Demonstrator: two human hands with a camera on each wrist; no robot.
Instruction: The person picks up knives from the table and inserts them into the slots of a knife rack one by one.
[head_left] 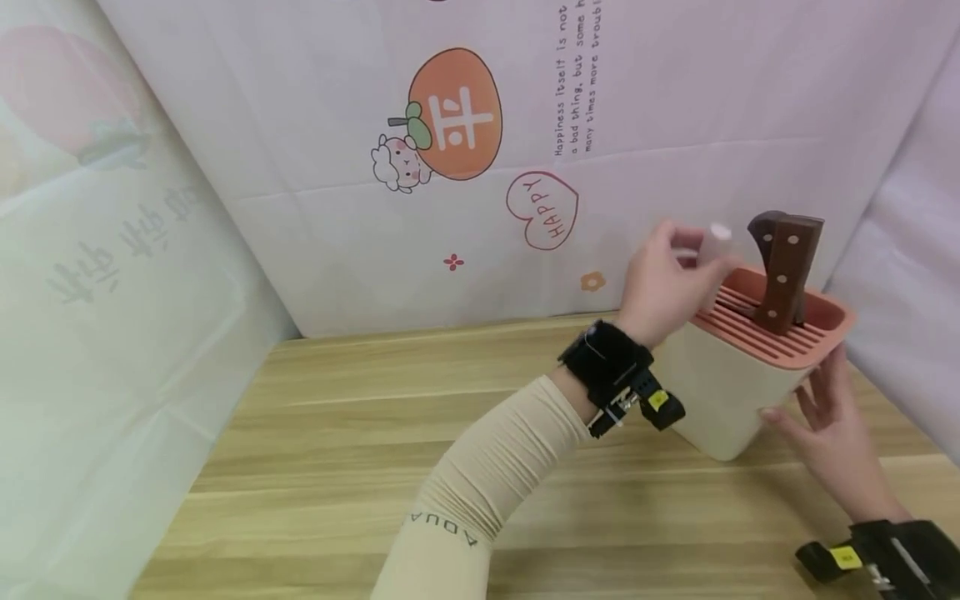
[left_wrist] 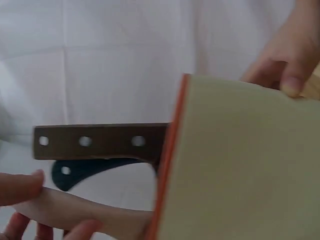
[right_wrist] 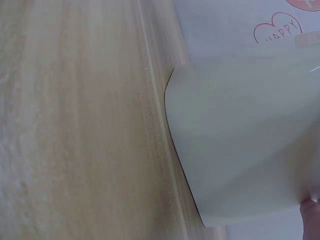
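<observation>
A cream knife block (head_left: 720, 404) with a slotted orange top (head_left: 813, 354) stands at the right of the table. My left hand (head_left: 663, 279) holds a pale knife handle (head_left: 717, 242) between thumb and fingers, over the block's left side. In the left wrist view this handle (left_wrist: 95, 212) runs down to the orange rim, and its blade is hidden. A brown riveted knife handle (head_left: 783, 279) rises from the slots, with a darker curved handle (head_left: 763, 229) behind it. My right hand (head_left: 836, 437) grips the block's near right side, thumb on one face and fingers round the other.
The wood-grain table (head_left: 360, 433) spreads to the left of the block. Printed white cloth (head_left: 337, 250) hangs along the table's far edge, close behind the block, and more cloth (head_left: 915, 292) hangs at the right.
</observation>
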